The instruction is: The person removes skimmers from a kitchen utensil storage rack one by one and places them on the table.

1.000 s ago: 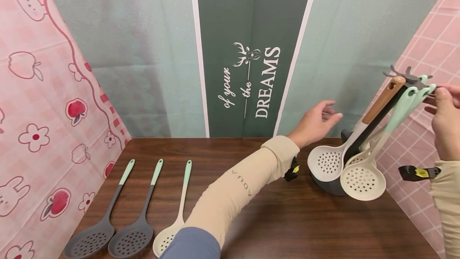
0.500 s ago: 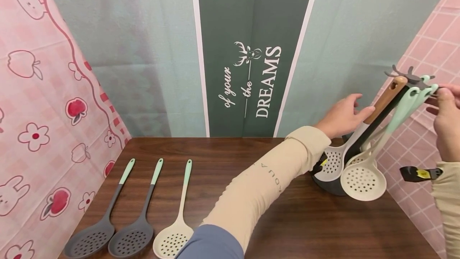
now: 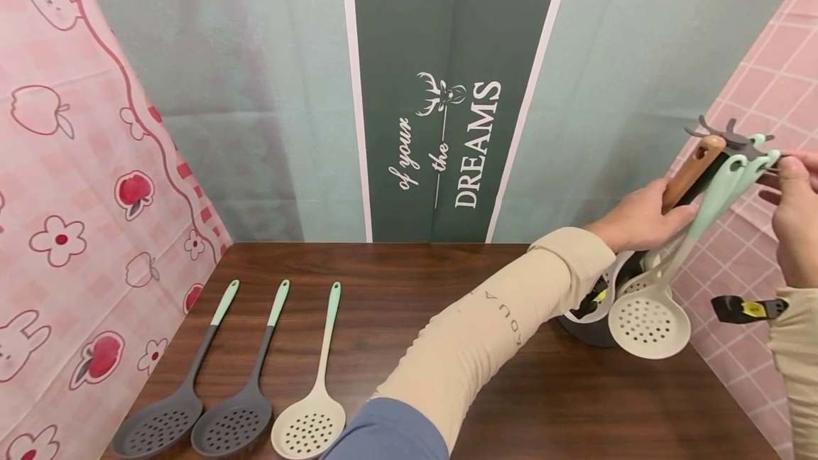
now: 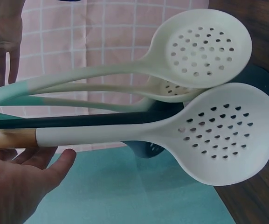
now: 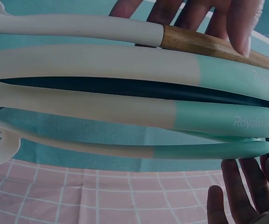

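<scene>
"What does the left hand have?"

"Its fingers curl round the wooden handle of a white skimmer, which is up at the hook stand. I can't tell how firm the grip is."

"And the right hand?"

"Its fingertips are at the end of a mint handle, by a hook tip. Whether they pinch anything, I can't tell."

"What could go wrong?"

"Crowding, mainly. The white skimmer sits just beside a hanging cream skimmer, so a sideways pull could drag that too, perhaps off its hook."

"Could the stand tip?"

"Possibly. If the wooden handle is tugged outward with its hole caught on a hook, the pull acts high above the base. A loose right hand wouldn't stop it."

"Anything on the table?"

"3 skimmers in a row: 2 dark grey skimmers and a flat cream skimmer. The blue sleeve looks close to the cream; a low elbow might nudge it."
</scene>
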Demonstrator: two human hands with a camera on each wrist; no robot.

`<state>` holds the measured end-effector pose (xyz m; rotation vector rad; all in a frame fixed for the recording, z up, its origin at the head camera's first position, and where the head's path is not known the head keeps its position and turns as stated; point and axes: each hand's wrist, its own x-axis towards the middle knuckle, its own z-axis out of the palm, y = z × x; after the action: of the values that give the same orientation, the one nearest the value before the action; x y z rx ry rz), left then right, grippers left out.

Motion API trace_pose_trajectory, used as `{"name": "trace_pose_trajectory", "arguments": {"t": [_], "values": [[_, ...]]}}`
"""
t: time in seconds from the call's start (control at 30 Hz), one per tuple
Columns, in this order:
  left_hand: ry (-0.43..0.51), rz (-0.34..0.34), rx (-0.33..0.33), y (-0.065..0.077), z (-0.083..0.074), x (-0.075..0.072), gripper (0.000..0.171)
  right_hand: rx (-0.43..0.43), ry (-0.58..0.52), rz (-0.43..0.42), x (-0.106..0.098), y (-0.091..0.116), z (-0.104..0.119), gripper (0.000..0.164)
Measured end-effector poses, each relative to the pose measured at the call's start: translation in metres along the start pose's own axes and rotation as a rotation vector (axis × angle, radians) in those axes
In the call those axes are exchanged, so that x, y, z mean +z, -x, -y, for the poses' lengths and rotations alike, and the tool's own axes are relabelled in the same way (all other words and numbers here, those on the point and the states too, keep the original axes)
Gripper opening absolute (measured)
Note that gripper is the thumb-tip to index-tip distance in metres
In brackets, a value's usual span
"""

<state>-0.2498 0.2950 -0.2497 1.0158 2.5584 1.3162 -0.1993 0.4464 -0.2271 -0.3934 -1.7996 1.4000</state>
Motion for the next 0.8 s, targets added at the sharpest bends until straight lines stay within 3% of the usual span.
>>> {"name": "trace_pose_trajectory", "arguments": {"t": [0.2,0.43,0.63,0.8], "values": [[-0.055,0.002,0.053,0.003,0.008,-0.002,0.059,0.019,-0.068,-0.011,0.001,0.000,0.000,0.021],[-0.138,-0.038,0.116,0.008,0.015,-0.003,0.066,0.023,-0.213,-0.012,0.002,0.000,-0.003,0.020],[-0.193,-0.055,0.106,0.010,0.017,-0.002,0.071,0.044,-0.349,0.007,0.003,0.001,-0.003,0.018],[-0.203,-0.078,0.091,0.012,0.019,0.000,0.069,0.056,-0.354,0.004,0.002,0.002,-0.003,0.018]]}}
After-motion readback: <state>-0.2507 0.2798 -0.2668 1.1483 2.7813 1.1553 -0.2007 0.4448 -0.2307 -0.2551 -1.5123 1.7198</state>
